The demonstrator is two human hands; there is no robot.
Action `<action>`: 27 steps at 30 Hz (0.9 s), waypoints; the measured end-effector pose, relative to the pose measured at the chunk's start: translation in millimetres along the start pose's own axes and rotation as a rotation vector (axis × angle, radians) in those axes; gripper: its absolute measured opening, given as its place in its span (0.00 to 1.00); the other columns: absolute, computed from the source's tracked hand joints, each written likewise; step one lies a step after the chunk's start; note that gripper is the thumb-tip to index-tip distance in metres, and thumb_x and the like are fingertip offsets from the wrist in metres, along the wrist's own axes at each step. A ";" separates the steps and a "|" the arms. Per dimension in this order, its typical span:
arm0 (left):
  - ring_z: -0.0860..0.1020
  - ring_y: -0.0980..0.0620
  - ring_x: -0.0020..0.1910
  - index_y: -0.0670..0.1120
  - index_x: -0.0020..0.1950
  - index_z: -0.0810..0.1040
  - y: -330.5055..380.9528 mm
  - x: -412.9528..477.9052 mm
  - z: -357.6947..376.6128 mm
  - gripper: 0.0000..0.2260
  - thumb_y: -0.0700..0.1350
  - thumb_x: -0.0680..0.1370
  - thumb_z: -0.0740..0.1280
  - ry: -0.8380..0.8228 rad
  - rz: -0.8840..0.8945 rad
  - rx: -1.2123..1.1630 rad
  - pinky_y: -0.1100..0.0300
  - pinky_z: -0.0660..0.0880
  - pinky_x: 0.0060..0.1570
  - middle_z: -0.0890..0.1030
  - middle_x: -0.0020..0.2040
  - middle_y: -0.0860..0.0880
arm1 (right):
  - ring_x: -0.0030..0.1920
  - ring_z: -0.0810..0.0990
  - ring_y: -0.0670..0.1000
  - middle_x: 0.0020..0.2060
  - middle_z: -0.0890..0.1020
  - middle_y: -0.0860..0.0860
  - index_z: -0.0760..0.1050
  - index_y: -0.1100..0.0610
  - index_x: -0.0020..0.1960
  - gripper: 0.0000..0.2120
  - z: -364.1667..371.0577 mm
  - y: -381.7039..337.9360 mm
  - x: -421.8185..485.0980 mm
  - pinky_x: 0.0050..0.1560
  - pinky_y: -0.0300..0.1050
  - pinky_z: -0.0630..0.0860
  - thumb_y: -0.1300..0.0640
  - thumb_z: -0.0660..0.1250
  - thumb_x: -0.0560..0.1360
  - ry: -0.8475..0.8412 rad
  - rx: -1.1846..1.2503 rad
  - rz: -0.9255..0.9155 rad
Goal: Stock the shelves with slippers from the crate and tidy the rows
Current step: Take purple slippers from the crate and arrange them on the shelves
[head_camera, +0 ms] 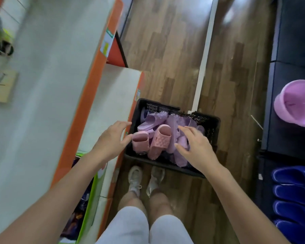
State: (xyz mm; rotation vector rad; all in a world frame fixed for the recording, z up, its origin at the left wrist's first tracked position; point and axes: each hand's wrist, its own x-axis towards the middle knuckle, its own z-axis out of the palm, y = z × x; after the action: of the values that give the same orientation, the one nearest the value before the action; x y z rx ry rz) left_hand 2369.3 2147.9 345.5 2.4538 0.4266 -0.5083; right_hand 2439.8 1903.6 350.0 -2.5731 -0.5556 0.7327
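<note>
Slippers (173, 132) in crate (209, 119): with left grip (113, 138) and right grip (197, 147) both spread and empty over them, take pink pair (159, 140) together, one each, lifting clear of purple pile (151, 120).

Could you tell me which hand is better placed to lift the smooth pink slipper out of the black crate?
Left. The open left hand has its thumb beside the smooth pink slipper; the right hand is over the purple slippers, farther away.

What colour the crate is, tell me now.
Black, with mesh walls. The crate shows only in the head view.
</note>
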 end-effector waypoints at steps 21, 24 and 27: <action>0.71 0.48 0.64 0.48 0.69 0.68 -153.6 193.2 232.0 0.23 0.48 0.76 0.67 -0.291 -0.025 0.064 0.58 0.66 0.60 0.73 0.66 0.49 | 0.74 0.58 0.52 0.75 0.57 0.53 0.54 0.55 0.75 0.31 249.8 151.9 202.2 0.71 0.47 0.58 0.57 0.64 0.76 -0.138 0.212 0.278; 0.75 0.46 0.57 0.49 0.62 0.73 -165.5 200.3 242.0 0.14 0.49 0.78 0.64 -0.290 0.004 0.043 0.54 0.71 0.53 0.78 0.58 0.48 | 0.72 0.60 0.54 0.73 0.60 0.54 0.55 0.54 0.75 0.30 263.8 158.2 220.7 0.70 0.50 0.60 0.55 0.63 0.77 -0.145 0.201 0.284; 0.76 0.43 0.53 0.48 0.56 0.75 -170.2 202.1 242.2 0.09 0.49 0.79 0.61 -0.268 0.033 0.083 0.53 0.71 0.47 0.80 0.53 0.47 | 0.64 0.69 0.57 0.64 0.69 0.55 0.65 0.55 0.70 0.24 268.2 161.5 224.9 0.62 0.50 0.66 0.53 0.64 0.76 -0.118 0.195 0.302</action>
State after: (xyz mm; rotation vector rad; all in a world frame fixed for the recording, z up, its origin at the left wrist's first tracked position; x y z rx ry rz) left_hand 2414.3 2169.8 -9.4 2.4211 0.2587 -0.8424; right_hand 2506.4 1947.3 -27.1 -2.4673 -0.1193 0.9908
